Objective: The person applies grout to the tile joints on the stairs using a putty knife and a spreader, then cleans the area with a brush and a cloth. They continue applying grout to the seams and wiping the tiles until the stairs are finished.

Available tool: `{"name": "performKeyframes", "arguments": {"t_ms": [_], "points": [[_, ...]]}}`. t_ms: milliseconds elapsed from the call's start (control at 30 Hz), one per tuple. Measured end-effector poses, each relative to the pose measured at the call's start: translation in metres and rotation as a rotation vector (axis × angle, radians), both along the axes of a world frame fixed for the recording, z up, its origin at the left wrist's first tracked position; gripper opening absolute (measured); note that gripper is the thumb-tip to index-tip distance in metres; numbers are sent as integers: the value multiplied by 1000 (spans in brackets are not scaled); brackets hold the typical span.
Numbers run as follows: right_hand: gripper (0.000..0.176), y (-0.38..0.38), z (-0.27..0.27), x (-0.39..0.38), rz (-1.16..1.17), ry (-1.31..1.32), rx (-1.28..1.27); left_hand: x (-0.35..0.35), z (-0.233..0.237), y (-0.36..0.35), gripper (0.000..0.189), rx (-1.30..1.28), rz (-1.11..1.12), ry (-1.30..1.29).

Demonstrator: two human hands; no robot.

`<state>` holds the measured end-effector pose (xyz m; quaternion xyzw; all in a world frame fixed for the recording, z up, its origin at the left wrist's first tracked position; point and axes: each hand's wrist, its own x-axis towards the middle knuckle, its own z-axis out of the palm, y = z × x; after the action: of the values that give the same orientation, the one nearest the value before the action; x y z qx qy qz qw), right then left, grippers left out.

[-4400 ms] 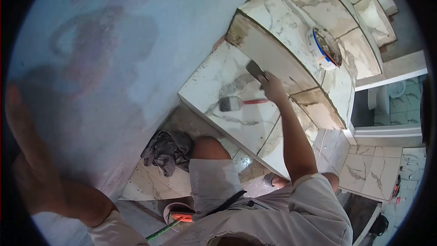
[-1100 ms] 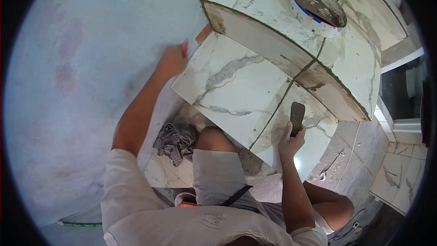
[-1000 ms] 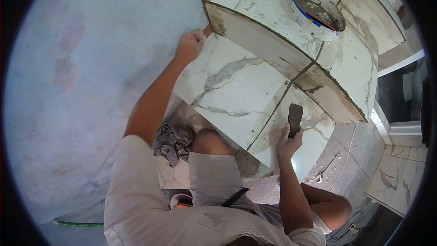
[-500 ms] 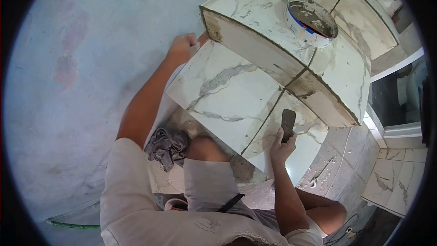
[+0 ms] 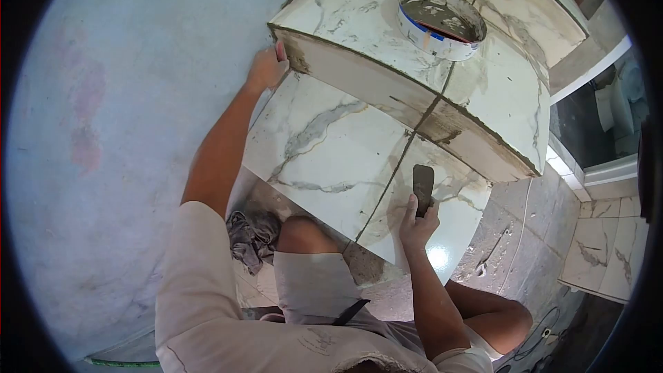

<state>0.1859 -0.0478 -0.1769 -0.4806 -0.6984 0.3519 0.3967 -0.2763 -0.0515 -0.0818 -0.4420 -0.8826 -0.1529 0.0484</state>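
At the wall-side end of the stair riser (image 5: pixel 359 69), my left hand (image 5: pixel 264 71) is closed, with a small reddish piece (image 5: pixel 280 50) showing at its fingers. What that piece is I cannot make out. My right hand (image 5: pixel 418 224) grips a flat, dark grey spreader (image 5: pixel 423 183) with rounded corners, held over the right part of the lower tiled step (image 5: pixel 324 141). White marble-look tiles with grey veins cover this step, and a dark joint runs between them. Grey-brown smears mark the riser and its edges.
A white tub (image 5: pixel 442 24) of grey mortar stands on the upper step (image 5: pixel 345 7). The blue wall (image 5: pixel 138 131) borders the left side. A crumpled grey cloth (image 5: pixel 253 238) lies near my knee. Debris is scattered on the floor (image 5: pixel 507 235) at the right.
My left hand has moved up along the wall to the riser's corner. The right hand still holds the spreader over the step. The whole view has shifted slightly.
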Motion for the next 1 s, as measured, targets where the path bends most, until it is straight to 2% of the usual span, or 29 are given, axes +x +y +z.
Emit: {"name": "performKeyframes", "arguments": {"t_ms": [33, 133, 200, 267, 333, 367, 433, 500, 567, 600, 667, 733, 800, 867, 900, 967, 1000], "points": [[27, 0, -2, 0, -3, 2, 3, 3, -9, 0, 23, 162, 34, -10], [27, 3, -5, -1, -12, -27, 90, -5, -42, -6, 22, 121, 78, -56], [26, 0, -4, 0, -14, 20, -19, -6, -58, -64, 21, 59, -81, 117], [26, 0, 3, -2, -7, 17, -26, 6, -43, -116, 21, -405, -11, 45], [26, 0, 5, -1, 0, 14, -23, 33, -20, -164, 19, -637, 21, -26], [27, 1, 2, -3, -8, 35, -1, 39, -2, -162, 19, -633, 24, -16], [27, -1, 0, -1, -3, 42, 15, 64, 21, -157, 13, -421, 166, -116], [27, 0, 1, -1, 14, 13, 30, 70, 29, -138, 10, -89, -1, -209], [27, 2, -8, 1, 16, -6, 79, 66, 1, -113, 8, 263, -205, -209], [27, 3, -10, 0, 10, -21, 122, 62, -20, -108, 8, 270, -201, -208], [27, -1, -4, -3, 3, -10, 95, 56, -54, -106, 8, 377, -329, -66], [27, 2, 1, -1, -7, -3, 70, 73, -47, -137, 9, 151, -155, -102], [27, -1, 2, 0, 4, -33, 39, 85, -29, -183, 13, -282, 12, -58], [28, 1, -3, 0, -1, -22, 38, 103, -2, -227, 13, -357, 12, 56], [28, 0, -4, -1, -13, -14, 34, 102, 10, -227, 13, -360, 17, 59], [28, -2, -3, -1, -12, -26, 18, 101, 23, -218, 17, -236, 114, -27], [28, -1, -1, -2, -20, -35, 13, 94, 21, -205, 14, -136, 71, -98]]}}
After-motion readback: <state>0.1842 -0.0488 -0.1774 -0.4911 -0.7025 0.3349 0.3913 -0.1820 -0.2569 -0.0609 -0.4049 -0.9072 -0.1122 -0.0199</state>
